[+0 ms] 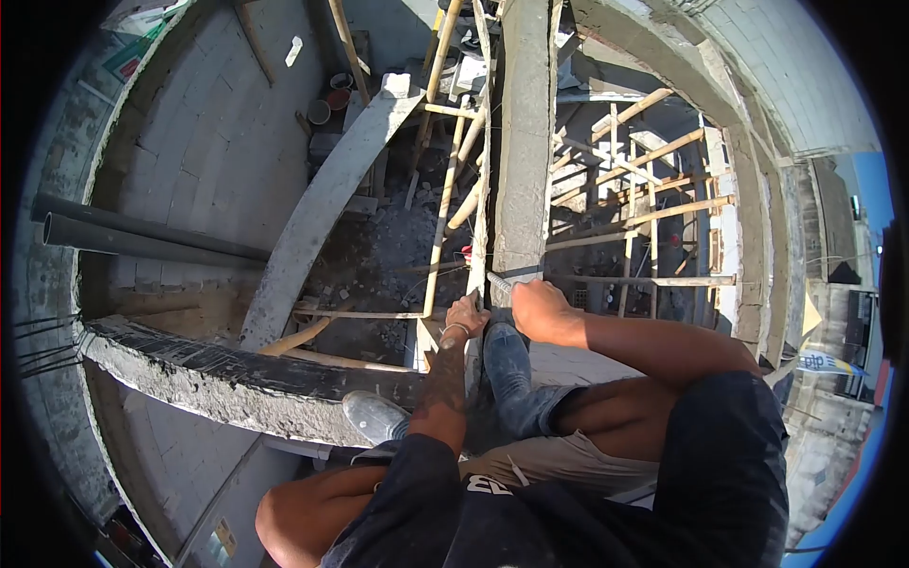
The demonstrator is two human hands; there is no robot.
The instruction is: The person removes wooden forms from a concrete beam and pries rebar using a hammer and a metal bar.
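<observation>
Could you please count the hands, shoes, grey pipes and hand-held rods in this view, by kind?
Hands: 2 (left hand, right hand)
Shoes: 2
Grey pipes: 2
Metal rod, gripped by the right hand: 1
Total: 7

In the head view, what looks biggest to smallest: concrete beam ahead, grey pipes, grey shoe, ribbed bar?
1. concrete beam
2. grey pipes
3. grey shoe, nearer the camera, so flattered
4. ribbed bar, partly hidden by the right hand
</observation>
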